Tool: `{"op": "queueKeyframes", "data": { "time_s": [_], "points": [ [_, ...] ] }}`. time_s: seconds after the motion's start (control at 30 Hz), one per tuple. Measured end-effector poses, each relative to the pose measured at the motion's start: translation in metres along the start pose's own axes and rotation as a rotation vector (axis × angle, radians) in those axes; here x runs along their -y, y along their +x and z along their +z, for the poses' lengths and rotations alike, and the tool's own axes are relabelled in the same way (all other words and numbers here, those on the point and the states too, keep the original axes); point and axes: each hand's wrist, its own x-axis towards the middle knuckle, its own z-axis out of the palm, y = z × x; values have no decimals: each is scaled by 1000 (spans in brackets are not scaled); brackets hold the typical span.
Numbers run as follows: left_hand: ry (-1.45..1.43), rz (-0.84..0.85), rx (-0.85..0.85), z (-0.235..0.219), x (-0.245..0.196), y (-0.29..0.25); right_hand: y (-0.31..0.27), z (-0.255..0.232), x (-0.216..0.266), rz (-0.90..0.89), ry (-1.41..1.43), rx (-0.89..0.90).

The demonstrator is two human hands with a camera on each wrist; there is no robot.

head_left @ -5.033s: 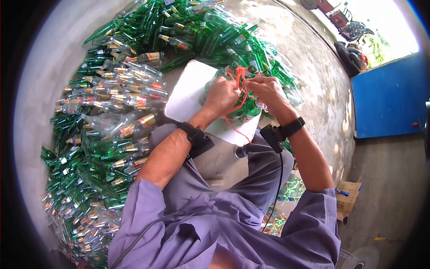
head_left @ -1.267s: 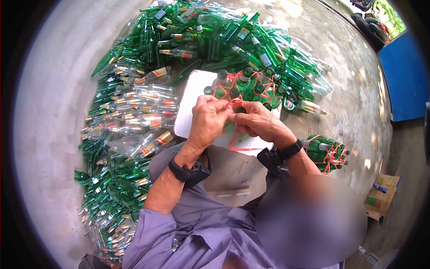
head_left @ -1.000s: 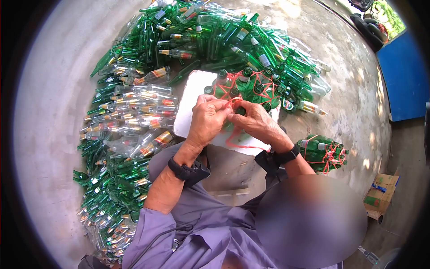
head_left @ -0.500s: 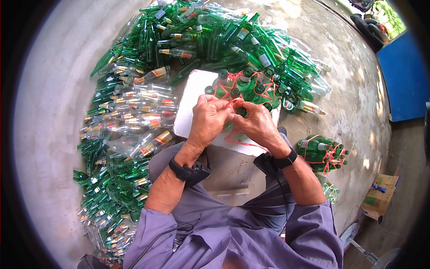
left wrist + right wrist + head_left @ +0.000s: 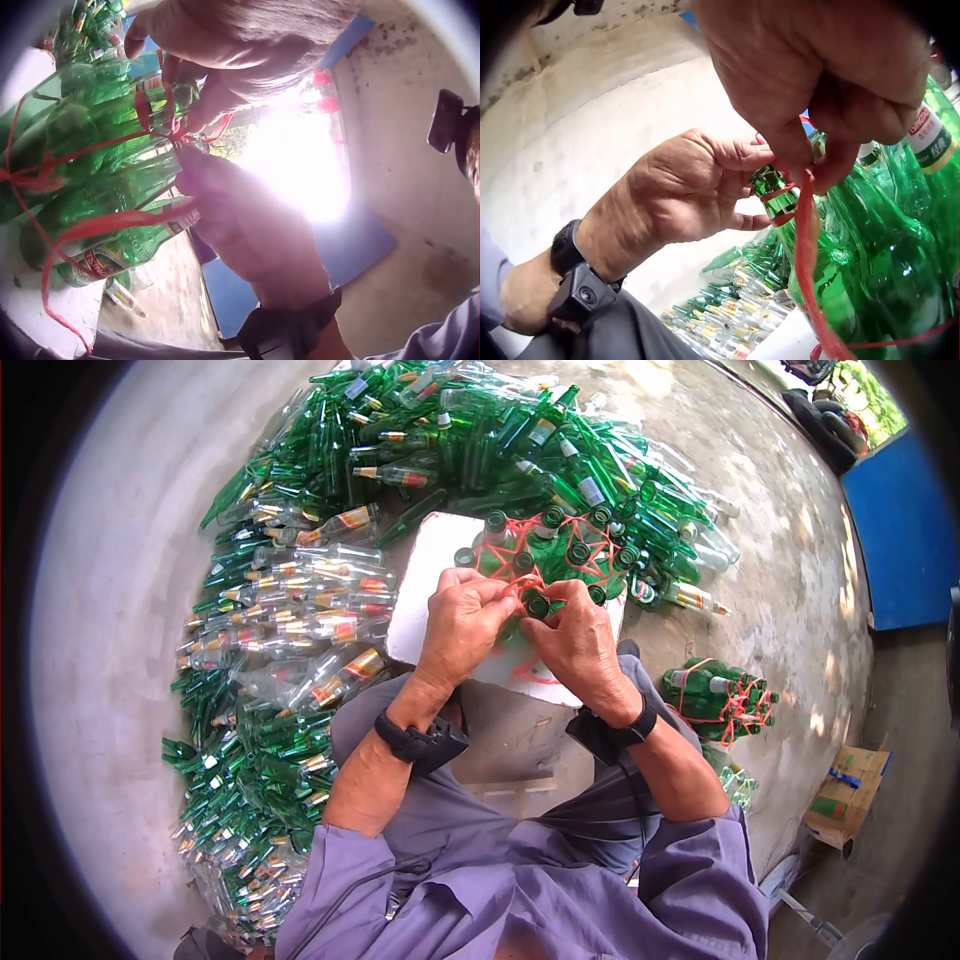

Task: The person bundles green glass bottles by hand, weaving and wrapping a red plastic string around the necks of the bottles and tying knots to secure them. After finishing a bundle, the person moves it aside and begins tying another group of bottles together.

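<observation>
Green glass bottles [image 5: 580,553] stand upright in a bundle on a white block [image 5: 420,600], their necks criss-crossed by red plastic twine [image 5: 805,262]. At the bundle's near corner, my left hand [image 5: 462,622] pinches the twine beside one bottle neck [image 5: 771,187]. My right hand [image 5: 580,645] is on the other side of that same neck, its thumb and finger pinching the twine too. A loop of twine circles the neck, as the right wrist view shows. From the right hand a loose tail hangs down. In the left wrist view, the fingertips partly hide the twine's crossing.
A large pile of loose green and clear bottles [image 5: 330,585] curves around the left and far sides. On the floor at right lies another twine-tied bottle bundle [image 5: 710,695]. Beyond it are a cardboard box [image 5: 848,800] and a blue panel [image 5: 905,530].
Five seconds ago both hands worked over the bundle's middle; now they are at its near corner, with twine laced between the necks. Lately the right hand has shifted slightly around the neck.
</observation>
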Motion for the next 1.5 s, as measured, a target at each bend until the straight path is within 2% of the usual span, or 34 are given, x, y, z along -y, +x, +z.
{"op": "queueKeyframes", "data": {
  "time_s": [0.1,0.17,0.3,0.4,0.47,0.53,0.6,0.7,0.73,0.8,0.93,1.0,1.1,1.3,1.5],
  "points": [
    [-15,-25,3,1,4,1,0,-1,1,35,77,22],
    [-30,-14,-12,3,9,1,0,3,-3,-8,62,-43],
    [-6,19,-46,0,0,0,2,6,4,-6,90,-22],
    [-24,15,-35,-1,-3,0,4,9,1,-39,123,-80],
    [-37,24,-36,-1,0,-1,9,6,-4,17,198,28],
    [-52,34,-36,-1,0,-2,14,-1,-3,15,236,88],
    [-64,-29,21,-3,-3,-2,18,-9,-1,15,272,145],
    [-14,-13,34,-4,-6,-1,22,-21,5,17,351,318],
    [-13,-12,32,-4,-5,-2,22,-25,11,14,352,319],
    [-43,5,1,-3,-4,-3,21,-29,20,170,472,476],
    [3,15,31,-4,-3,-2,21,-29,15,211,559,490],
    [5,73,-9,-3,-1,-2,23,-30,8,265,660,553],
    [-17,-5,32,-5,-5,-2,25,-30,2,220,700,617],
    [55,-2,9,-5,-5,-2,30,-31,-6,328,847,726],
    [53,12,49,-8,-3,0,32,-29,-13,337,940,786]
  ]
}}
